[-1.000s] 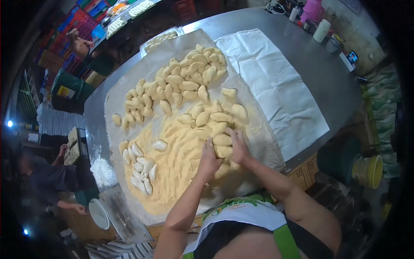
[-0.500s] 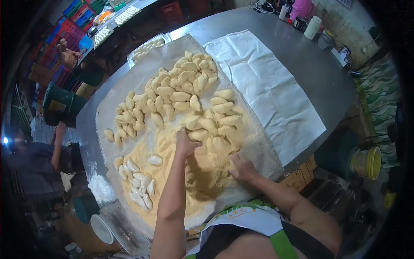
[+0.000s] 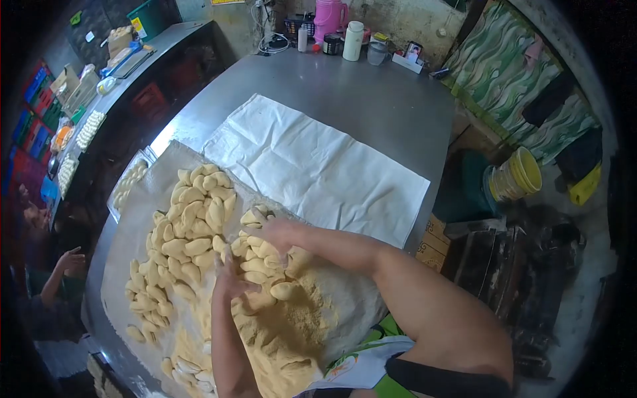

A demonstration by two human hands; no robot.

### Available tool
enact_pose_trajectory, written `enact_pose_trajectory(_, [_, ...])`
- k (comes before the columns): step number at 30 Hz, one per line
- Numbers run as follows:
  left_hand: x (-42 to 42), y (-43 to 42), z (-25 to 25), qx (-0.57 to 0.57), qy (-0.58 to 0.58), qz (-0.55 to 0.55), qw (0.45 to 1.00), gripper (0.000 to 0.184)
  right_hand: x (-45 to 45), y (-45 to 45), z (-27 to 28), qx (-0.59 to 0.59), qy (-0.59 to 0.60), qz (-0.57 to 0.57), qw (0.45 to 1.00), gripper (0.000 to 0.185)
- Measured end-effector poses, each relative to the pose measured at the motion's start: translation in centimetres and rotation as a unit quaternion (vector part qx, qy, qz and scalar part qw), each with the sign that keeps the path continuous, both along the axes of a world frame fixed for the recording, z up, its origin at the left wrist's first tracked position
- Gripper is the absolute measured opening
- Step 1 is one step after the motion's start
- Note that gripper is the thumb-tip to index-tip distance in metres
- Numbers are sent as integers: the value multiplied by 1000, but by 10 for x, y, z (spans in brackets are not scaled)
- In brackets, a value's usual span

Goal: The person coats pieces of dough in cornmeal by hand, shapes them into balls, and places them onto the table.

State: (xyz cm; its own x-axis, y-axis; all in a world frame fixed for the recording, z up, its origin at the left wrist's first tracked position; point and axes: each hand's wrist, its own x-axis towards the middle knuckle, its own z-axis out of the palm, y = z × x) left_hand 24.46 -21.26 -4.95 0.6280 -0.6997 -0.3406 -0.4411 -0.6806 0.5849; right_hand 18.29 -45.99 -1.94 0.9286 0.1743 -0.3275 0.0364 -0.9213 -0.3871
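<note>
Many crumb-coated dough pieces (image 3: 192, 211) lie heaped on a floury cloth (image 3: 126, 232). My left hand (image 3: 231, 278) rests at the left side of a smaller group of coated pieces (image 3: 255, 255), its fingers spread. My right hand (image 3: 277, 232) is over the upper right side of that group, with fingers apart and touching the pieces. One coated piece (image 3: 283, 290) sits just below the group, on the yellow crumbs (image 3: 282, 331). Shiny white uncoated pieces (image 3: 189, 366) are at the bottom left, partly hidden by my left arm.
A white sheet (image 3: 318, 169) lies beside the cloth on the metal table (image 3: 345, 93). Bottles and a pink jug (image 3: 328, 20) stand at the far edge. A tray of pieces (image 3: 129, 182) is at the left. Co-workers (image 3: 66, 262) are at far left; yellow buckets (image 3: 517, 174) at right.
The view has swung right. Both hands have moved away from me and closer together around the smaller group, which is now more tightly gathered beside the large heap.
</note>
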Motion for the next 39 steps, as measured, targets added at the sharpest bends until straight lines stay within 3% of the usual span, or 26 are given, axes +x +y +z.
enact_pose_trajectory(2, [-1, -10, 9, 10, 41, 71, 997, 126, 16, 2, 1, 49, 98, 20, 994, 128])
enact_pose_trajectory(7, [16, -14, -40, -94, -7, 4, 996, 125, 15, 6, -21, 119, 53, -14, 991, 114])
enact_pose_trajectory(9, [25, 4, -91, -330, 204, 95, 917, 106, 19, 7, -68, 287, -86, -18, 954, 103])
enact_pose_trajectory(10, [11, 11, -62, -311, 261, 138, 904, 98, 20, 4, -87, 346, -134, -11, 929, 97])
enact_pose_trajectory(11, [-3, 1, -28, -296, 311, 190, 883, 91, 19, 4, -115, 277, -84, -77, 954, 97])
enact_pose_trajectory(12, [-10, 4, -26, -320, 294, 191, 880, 90, 23, 4, -108, 506, -5, -96, 857, 100])
enact_pose_trajectory(13, [-17, 9, -16, -334, 303, 214, 867, 89, 16, 10, -58, 449, 7, -102, 888, 96])
enact_pose_trajectory(14, [-20, 17, -5, -351, 315, 230, 851, 88, 19, 13, -57, 445, -8, -90, 891, 90])
enact_pose_trajectory(15, [-21, 31, 10, -355, 300, 264, 845, 88, 29, 22, -53, 497, -2, -70, 865, 89])
enact_pose_trajectory(16, [-24, 42, 25, -399, 331, 286, 806, 88, 37, 36, -47, 542, 4, -63, 838, 87])
enact_pose_trajectory(17, [-25, 49, 41, -441, 364, 300, 764, 87, 43, 50, -28, 544, 18, -51, 837, 87])
enact_pose_trajectory(18, [-19, 60, 53, -445, 360, 311, 759, 87, 56, 67, -4, 495, 5, -65, 866, 85])
enact_pose_trajectory(19, [-11, 76, 64, -437, 300, 311, 789, 88, 70, 84, 13, 445, -13, -80, 892, 83])
enact_pose_trajectory(21, [12, 112, 74, -400, 211, 312, 836, 88, 107, 120, 29, 466, -30, 0, 884, 81])
enact_pose_trajectory(23, [42, 153, 76, -380, 184, 336, 842, 88, 151, 159, 16, 383, -169, 93, 903, 78])
enact_pose_trajectory(27, [87, 196, 100, -345, 153, 411, 830, 86, 223, 223, 19, 398, -85, 83, 910, 77])
enact_pose_trajectory(29, [104, 211, 102, -349, 119, 436, 821, 86, 248, 247, 17, 411, -60, 77, 906, 74])
enact_pose_trajectory(32, [114, 223, 88, -358, 61, 478, 799, 87, 260, 260, 16, 370, -215, -8, 904, 70])
enact_pose_trajectory(36, [100, 227, 52, -352, -4, 484, 801, 87, 212, 213, 17, 411, -236, 45, 880, 62])
enact_pose_trajectory(38, [72, 205, 33, -116, -12, 448, 886, 89, 162, 172, 21, 255, -103, 128, 953, 63])
enact_pose_trajectory(39, [59, 188, 28, -107, 31, 382, 917, 82, 126, 157, 9, 184, -121, 128, 967, 62])
